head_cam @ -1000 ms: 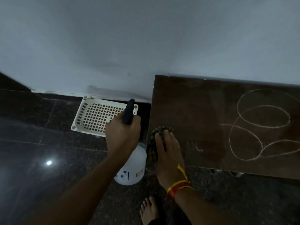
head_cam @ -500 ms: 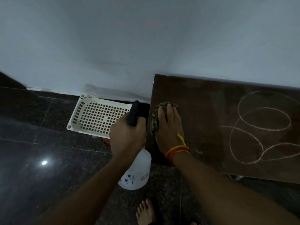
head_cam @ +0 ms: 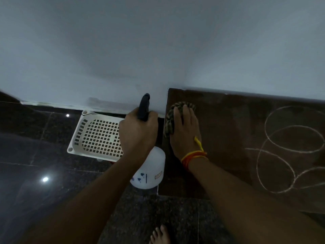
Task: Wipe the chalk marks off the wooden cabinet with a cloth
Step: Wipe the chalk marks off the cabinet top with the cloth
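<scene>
Spray bottle [head_cam: 149, 171] label marks too small to read

Dark brown cabinet [head_cam: 228, 138], white chalk marks [head_cam: 290, 148].
Striped brown-and-tan cloth [head_cam: 171, 118]; white basket [head_cam: 77, 138]; white spray bottle [head_cam: 151, 171], dark trigger; red-yellow wrist thread [head_cam: 192, 156].

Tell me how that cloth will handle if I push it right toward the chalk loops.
The cloth bunches under the right hand, so probably floppy and light. It may fold rather than slide, unless pressed flat on the cabinet.
</scene>
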`<action>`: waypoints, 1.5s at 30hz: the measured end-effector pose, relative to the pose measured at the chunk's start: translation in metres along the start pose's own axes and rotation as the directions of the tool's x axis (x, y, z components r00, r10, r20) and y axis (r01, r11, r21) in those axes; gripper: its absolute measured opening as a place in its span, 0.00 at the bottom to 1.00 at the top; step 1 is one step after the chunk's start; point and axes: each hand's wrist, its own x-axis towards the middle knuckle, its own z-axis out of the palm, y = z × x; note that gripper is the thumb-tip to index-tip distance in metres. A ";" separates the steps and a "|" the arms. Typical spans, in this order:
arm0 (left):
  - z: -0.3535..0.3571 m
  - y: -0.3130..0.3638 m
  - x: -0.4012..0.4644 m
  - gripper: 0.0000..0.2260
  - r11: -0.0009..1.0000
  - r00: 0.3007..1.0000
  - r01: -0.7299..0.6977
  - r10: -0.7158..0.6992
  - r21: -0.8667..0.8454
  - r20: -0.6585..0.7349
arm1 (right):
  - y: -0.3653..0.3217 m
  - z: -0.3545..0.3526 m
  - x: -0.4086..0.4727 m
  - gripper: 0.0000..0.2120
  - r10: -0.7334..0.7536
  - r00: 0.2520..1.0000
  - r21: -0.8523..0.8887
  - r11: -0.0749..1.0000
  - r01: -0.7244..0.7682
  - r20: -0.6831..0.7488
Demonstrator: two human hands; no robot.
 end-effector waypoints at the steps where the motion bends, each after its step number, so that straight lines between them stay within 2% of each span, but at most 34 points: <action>1: 0.001 0.001 0.003 0.12 1.000 1.000 0.007 -0.007 0.003 -0.001 | -0.003 -0.001 -0.006 0.35 0.005 1.000 0.009 1.000 -0.005 0.001; 4: 0.004 0.005 0.009 0.13 1.000 1.000 -0.004 0.004 0.003 0.003 | -0.008 -0.004 -0.018 0.34 -0.006 1.000 0.047 0.999 0.005 0.023; 7: 0.008 0.006 0.014 0.14 0.999 0.999 -0.036 0.036 0.014 0.039 | -0.002 0.003 0.019 0.28 -0.029 0.999 0.052 0.998 0.028 0.022; 13: 0.015 0.001 0.022 0.14 0.995 0.994 -0.093 0.091 0.038 0.052 | -0.001 0.012 0.069 0.25 0.054 0.998 0.052 0.997 -0.054 -0.006; 17: 0.014 0.006 0.026 0.14 0.998 0.997 -0.064 0.063 0.027 0.051 | 0.018 0.003 0.064 0.25 -0.033 0.999 0.054 0.998 0.031 0.033; 21: 0.010 0.016 0.028 0.15 0.998 0.997 -0.064 0.064 0.002 0.051 | 0.048 -0.007 0.064 0.29 0.112 0.993 0.023 0.993 -0.113 0.036; 24: 0.006 0.017 0.028 0.14 0.998 0.996 -0.067 0.066 0.015 0.059 | 0.036 -0.008 0.065 0.30 0.190 0.982 0.028 0.981 -0.190 0.019; 26: 0.004 0.016 0.029 0.15 0.998 0.996 -0.059 0.057 0.029 0.063 | 0.018 -0.005 0.068 0.28 0.140 0.990 0.049 0.989 -0.141 0.033; 29: 0.006 0.013 0.027 0.14 0.996 0.996 -0.068 0.065 0.055 0.061 | 0.000 0.000 0.073 0.25 -0.022 0.999 0.093 0.995 0.019 0.040; 32: 0.010 0.016 0.023 0.14 0.995 0.995 -0.074 0.069 0.073 0.066 | 0.009 0.002 0.071 0.24 -0.057 0.997 0.081 0.995 0.053 0.051; 36: 0.014 0.022 0.022 0.13 0.995 0.994 -0.083 0.080 0.046 0.070 | 0.057 -0.009 0.064 0.26 0.091 0.996 0.014 0.996 -0.091 0.022; 39: 0.016 0.028 0.020 0.13 0.995 0.993 -0.101 0.101 0.003 0.068 | 0.083 -0.018 0.067 0.28 0.101 0.991 -0.018 0.995 -0.100 0.086; 45: 0.017 0.035 0.007 0.12 0.997 0.994 -0.082 0.081 0.011 0.071 | 0.078 -0.023 0.046 0.30 0.146 0.987 0.029 0.989 -0.148 0.074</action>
